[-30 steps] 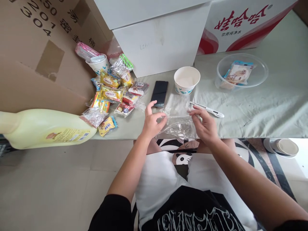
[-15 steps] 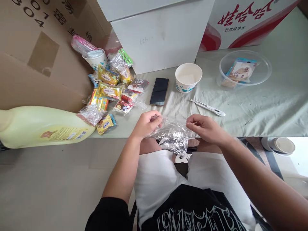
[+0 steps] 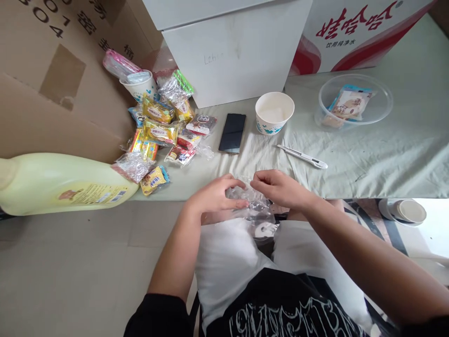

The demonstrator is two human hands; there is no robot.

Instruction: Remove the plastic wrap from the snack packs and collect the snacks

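Observation:
A crumpled clear plastic bag (image 3: pixel 254 210) hangs between my two hands just off the near edge of the table, above my lap. My left hand (image 3: pixel 213 196) is closed, pinching the bag's left side with fingers curled. On the bag's right side my right hand (image 3: pixel 277 187) is closed too, fingers pinching its top edge. The hands are close together, a few centimetres apart.
On the grey cloth-covered table (image 3: pixel 368 159) lie a white pen-like tool (image 3: pixel 303 157), a black phone (image 3: pixel 232 133), a paper bowl (image 3: pixel 274 112), a clear bowl (image 3: pixel 354 100) with a snack packet, and a pile of snack packets (image 3: pixel 161 135). A yellow jug (image 3: pixel 66 182) lies left.
My hands have pulled the plastic bag off the table toward my lap and come closer together, bunching it up. The left hand went from open fingers to a pinch.

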